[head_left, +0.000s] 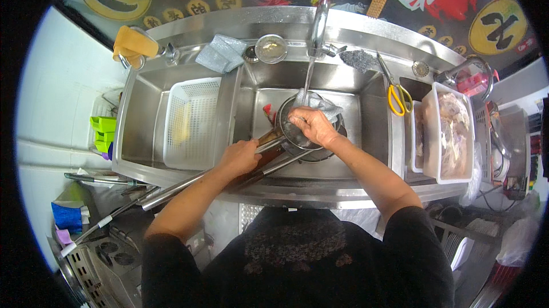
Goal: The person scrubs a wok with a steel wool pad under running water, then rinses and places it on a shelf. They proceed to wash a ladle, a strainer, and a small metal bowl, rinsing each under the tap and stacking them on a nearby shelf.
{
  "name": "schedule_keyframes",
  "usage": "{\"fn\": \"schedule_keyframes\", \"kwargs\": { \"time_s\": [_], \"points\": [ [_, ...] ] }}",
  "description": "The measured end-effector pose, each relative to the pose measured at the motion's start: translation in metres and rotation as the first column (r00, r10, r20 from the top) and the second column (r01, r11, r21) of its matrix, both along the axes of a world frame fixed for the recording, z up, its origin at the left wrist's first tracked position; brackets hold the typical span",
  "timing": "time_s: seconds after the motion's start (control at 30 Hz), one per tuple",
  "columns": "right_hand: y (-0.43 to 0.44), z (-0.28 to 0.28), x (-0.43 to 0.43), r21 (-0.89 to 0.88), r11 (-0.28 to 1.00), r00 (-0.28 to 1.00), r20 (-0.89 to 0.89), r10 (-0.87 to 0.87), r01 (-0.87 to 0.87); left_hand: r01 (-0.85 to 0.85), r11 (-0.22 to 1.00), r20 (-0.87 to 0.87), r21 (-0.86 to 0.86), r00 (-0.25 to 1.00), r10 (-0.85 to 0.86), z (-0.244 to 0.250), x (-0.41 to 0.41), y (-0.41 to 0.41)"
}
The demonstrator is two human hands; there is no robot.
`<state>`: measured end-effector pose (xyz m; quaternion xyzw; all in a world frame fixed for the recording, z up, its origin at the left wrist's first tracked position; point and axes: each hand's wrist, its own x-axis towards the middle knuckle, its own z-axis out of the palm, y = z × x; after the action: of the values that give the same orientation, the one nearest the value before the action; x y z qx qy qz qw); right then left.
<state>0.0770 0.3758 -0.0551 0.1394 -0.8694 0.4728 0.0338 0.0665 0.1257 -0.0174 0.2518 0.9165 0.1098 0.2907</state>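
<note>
My left hand (241,159) is closed around a long steel handle (176,189) that slants down and left across the sink's front edge. This handle appears to lead to a round metal pan or ladle bowl (291,135) in the middle sink basin (266,171). My right hand (314,126) is over the bowl, fingers curled on a wet grey cloth (324,105); the fingertips are partly hidden. Water from the tap (318,25) runs onto the cloth. A second steel handle (283,161) and a wooden handle (270,137) lie beside the bowl.
The left basin holds a white perforated basket (195,153). Yellow-handled scissors (399,98) rest on the right divider, beside a white tub of raw meat (452,132). A steel scouring pad (359,60), a folded grey cloth (221,53) and a round clear dish (271,48) line the back ledge.
</note>
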Motion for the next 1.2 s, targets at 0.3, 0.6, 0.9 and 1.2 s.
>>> {"fn": "schedule_keyframes", "kwargs": {
  "time_s": [0.3,0.6,0.9,1.2],
  "points": [
    [0.002,0.034,-0.040,-0.535,0.826,0.956,0.294,-0.013,0.176,0.098,0.991,-0.145,0.091,0.986,-0.084,0.004,0.004,-0.015],
    [0.002,0.007,-0.048,0.877,0.479,0.842,-0.246,0.480,-0.017,0.235,0.971,-0.317,0.037,0.924,-0.212,0.026,0.005,-0.009],
    [0.080,-0.062,-0.073,0.378,0.758,0.779,0.132,-0.613,0.532,-0.028,1.000,-0.389,-0.004,0.921,0.025,0.033,0.011,-0.006],
    [0.023,-0.122,0.017,-0.465,0.250,0.473,0.880,0.029,0.849,-0.676,0.710,0.716,0.197,0.594,0.368,-0.026,0.000,0.011]
  ]
}}
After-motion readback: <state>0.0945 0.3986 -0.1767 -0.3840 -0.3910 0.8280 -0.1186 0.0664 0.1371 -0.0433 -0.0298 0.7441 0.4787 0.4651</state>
